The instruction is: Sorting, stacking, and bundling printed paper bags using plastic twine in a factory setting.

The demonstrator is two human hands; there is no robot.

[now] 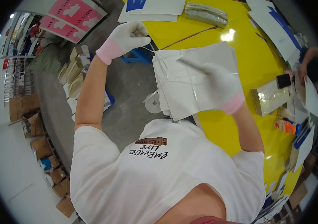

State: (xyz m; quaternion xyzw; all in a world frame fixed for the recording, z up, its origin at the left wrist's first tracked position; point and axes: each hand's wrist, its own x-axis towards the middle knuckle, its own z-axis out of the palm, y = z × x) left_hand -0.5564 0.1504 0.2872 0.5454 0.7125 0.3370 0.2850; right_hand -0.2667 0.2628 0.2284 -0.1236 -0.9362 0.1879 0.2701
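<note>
My left hand (131,35) is raised at the far left, just past the edge of the yellow surface (218,134). It wears a white glove with a pink cuff, and its grip is closed narrow around a thin white cord (148,48). The cord runs down to the stack of white paper bags (189,93). The stack lies flat on the left edge of the surface, near my chest, and part of it hangs over the edge. My right hand (218,82), also in a white glove with a pink cuff, rests on top of the stack, toward its right side. It presses on the top bag with the fingers stretched; I cannot tell if the grip holds anything.

To the right of the stack a flat box in shiny wrap (269,98) lies on the surface, and a black phone (283,80) lies a little farther. At the far side there is a grey wrapped bundle (206,14) beside white and blue sheets (151,9). At the right edge another person's hand (304,71) touches white paper. Brown boxes (36,125) stand on the floor to the left.
</note>
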